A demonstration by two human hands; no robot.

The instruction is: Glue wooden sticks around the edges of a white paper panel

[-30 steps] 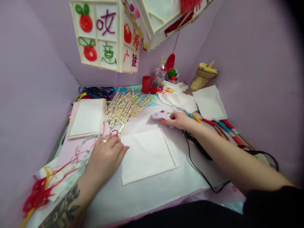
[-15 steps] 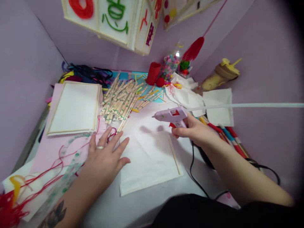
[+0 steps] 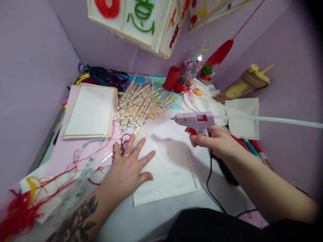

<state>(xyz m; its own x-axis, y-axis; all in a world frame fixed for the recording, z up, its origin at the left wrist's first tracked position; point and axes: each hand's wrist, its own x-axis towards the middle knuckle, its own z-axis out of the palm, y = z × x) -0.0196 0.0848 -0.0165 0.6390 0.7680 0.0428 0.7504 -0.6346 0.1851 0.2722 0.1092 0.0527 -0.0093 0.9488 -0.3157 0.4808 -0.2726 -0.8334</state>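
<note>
My right hand (image 3: 212, 138) is wrapped round the handle of a lilac glue gun (image 3: 195, 120), its nozzle pointing left. A long white glue stick (image 3: 272, 120) sticks out of its back, and a finger is at the red trigger. My left hand (image 3: 131, 168), fingers spread, reaches over the left edge of a white sheet (image 3: 166, 171); whether it presses on it I cannot tell. One thin wooden stick (image 3: 191, 169) lies along the sheet's right side, and its lower edge also looks framed. Bundled wooden sticks (image 3: 137, 104) lie in a heap beyond my left hand.
Stick-framed white panels (image 3: 89, 111) lie at left. Red yarn (image 3: 22, 208) tangles at front left. At the back stand a red roll (image 3: 172, 78) and a bottle of pompoms (image 3: 190, 70). A decorated lantern (image 3: 136, 23) hangs above. A black cord (image 3: 210, 188) runs below my right hand.
The camera view has shifted, so most things appear further right. My left hand has moved further over the sheet with its fingers spread wider. My right hand still holds the glue gun.
</note>
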